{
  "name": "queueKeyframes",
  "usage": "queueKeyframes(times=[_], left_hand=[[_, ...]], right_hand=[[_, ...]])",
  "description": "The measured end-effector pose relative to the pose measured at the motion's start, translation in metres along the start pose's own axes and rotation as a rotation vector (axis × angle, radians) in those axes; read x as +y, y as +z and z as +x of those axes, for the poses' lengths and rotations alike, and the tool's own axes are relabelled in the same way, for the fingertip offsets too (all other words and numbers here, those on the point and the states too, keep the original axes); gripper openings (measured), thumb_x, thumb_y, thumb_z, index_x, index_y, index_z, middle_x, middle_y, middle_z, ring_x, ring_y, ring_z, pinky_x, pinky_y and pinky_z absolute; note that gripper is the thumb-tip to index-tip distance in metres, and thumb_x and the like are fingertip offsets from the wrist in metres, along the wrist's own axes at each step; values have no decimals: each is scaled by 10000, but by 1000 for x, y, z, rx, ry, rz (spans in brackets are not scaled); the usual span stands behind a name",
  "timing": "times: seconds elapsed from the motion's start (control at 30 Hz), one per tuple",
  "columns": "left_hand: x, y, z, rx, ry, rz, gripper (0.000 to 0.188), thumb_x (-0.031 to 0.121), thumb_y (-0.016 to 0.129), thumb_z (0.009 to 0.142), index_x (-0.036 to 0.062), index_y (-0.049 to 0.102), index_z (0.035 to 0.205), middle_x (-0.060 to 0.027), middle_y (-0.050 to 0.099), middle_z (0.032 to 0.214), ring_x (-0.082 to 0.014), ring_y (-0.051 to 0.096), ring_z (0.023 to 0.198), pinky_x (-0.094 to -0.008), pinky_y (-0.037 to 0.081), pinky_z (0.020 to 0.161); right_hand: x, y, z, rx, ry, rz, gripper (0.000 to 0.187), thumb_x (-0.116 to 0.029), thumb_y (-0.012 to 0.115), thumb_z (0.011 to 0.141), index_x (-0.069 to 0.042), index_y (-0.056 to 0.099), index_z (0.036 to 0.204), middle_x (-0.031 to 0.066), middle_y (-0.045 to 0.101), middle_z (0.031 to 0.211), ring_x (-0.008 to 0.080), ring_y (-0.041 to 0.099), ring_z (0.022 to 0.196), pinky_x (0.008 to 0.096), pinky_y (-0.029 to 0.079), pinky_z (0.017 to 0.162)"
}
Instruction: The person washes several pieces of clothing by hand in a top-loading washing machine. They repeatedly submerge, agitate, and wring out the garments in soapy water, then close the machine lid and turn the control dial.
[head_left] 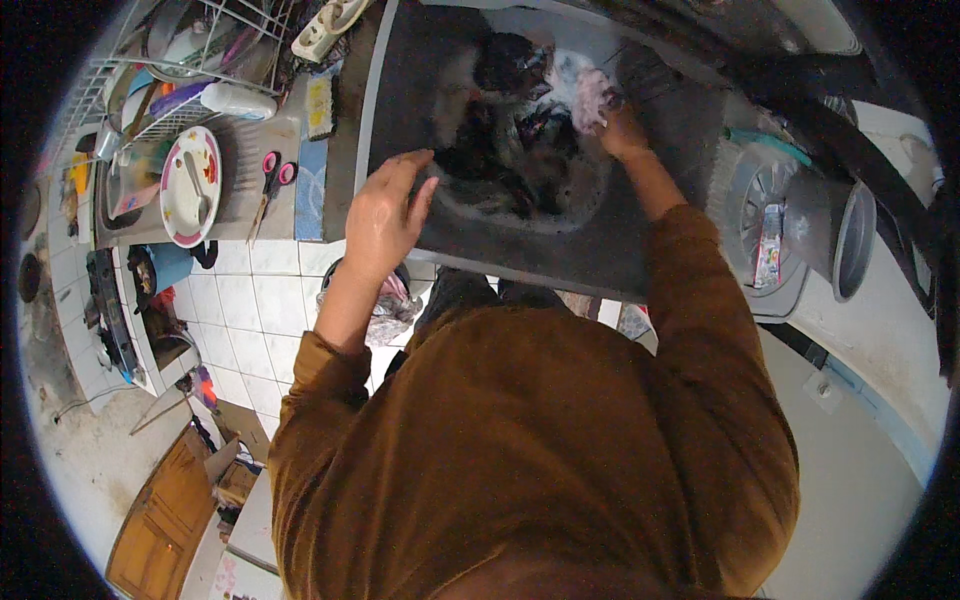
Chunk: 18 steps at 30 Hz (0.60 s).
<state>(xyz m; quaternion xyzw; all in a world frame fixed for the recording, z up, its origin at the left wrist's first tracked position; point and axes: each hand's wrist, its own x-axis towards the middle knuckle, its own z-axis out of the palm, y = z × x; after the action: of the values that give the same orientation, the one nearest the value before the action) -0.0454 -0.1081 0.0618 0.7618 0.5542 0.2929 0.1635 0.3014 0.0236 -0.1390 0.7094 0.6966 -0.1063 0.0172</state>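
A wide dark grey basin [640,255] with a pale rim lies in front of me. Wet black cloth [490,175] is bunched in its middle, with white suds [567,75] at the far side. My right hand [622,130] reaches in from the right, its fingers closed on a pinkish-white crumpled cloth [592,98] that touches the suds. Near the basin's left side hovers my left hand [388,212], fingers stretched out and thumb apart, holding nothing. What lies beneath the black cloth is hidden.
On the left counter are a plate [178,215] with a spoon, red-handled scissors [268,190], a yellow sponge [320,106] and a wire dish rack [215,75]. A power strip [325,30] sits behind them. At the right stand a grey bucket [815,235] and a dark hose [885,165].
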Motion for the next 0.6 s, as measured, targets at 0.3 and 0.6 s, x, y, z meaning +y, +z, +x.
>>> queueKeyframes(times=[0.3,0.6], left_hand=[[1,-2,5,28,-49,-47,116,62,617,772,4,610,873,-150,624,836,-321,603,758,-356,483,673],[-2,1,-2,-3,-153,-16,131,89,636,755,31,622,872,-136,628,825,-309,608,759,-361,487,668]], right_hand=[[-41,134,28,-176,-25,580,231,-162,648,733,-78,662,947,152,636,972,294,606,893,370,475,783],[-145,73,-8,-435,108,297,462,-434,598,770,-28,633,987,206,608,1006,365,579,931,414,463,817]])
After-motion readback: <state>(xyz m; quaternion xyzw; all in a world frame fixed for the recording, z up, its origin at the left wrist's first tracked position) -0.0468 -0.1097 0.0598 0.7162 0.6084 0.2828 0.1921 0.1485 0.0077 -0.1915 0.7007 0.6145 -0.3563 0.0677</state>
